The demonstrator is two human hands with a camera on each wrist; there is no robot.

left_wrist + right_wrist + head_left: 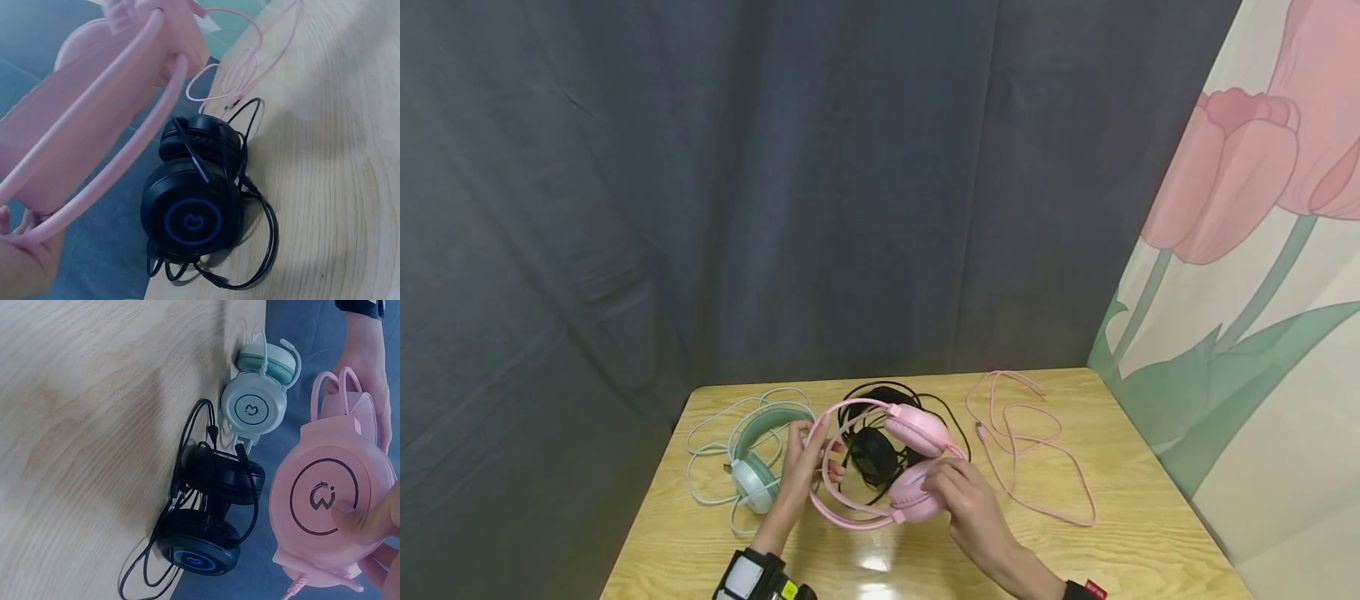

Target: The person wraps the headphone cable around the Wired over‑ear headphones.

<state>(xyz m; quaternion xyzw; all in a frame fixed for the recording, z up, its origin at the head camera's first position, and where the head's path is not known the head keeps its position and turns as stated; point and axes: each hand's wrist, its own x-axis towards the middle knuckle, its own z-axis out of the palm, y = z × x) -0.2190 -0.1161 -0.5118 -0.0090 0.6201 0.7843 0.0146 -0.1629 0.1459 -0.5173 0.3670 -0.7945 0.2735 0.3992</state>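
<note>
A pink headset (917, 429) is held up off the table between both hands, its two ear cups towards the right. My left hand (805, 467) grips its headband on the left side. With my right hand (973, 512) I hold the nearer ear cup; in the right wrist view the thumb (359, 519) lies across the logo on the cup's outer face. Behind and below it sits a black headset (190, 212) with a microphone boom and looped black cable, partly hidden in the head view. A white and green headset (253, 403) rests on the table left of my left hand.
The pink headset's cable (1045, 442) lies in loose loops over the right part of the wooden table (1120, 533). Pale cable (707, 450) is spread around the white and green headset. A dark curtain (850, 208) hangs behind the table, and a tulip-patterned cloth (1247, 275) covers the right side.
</note>
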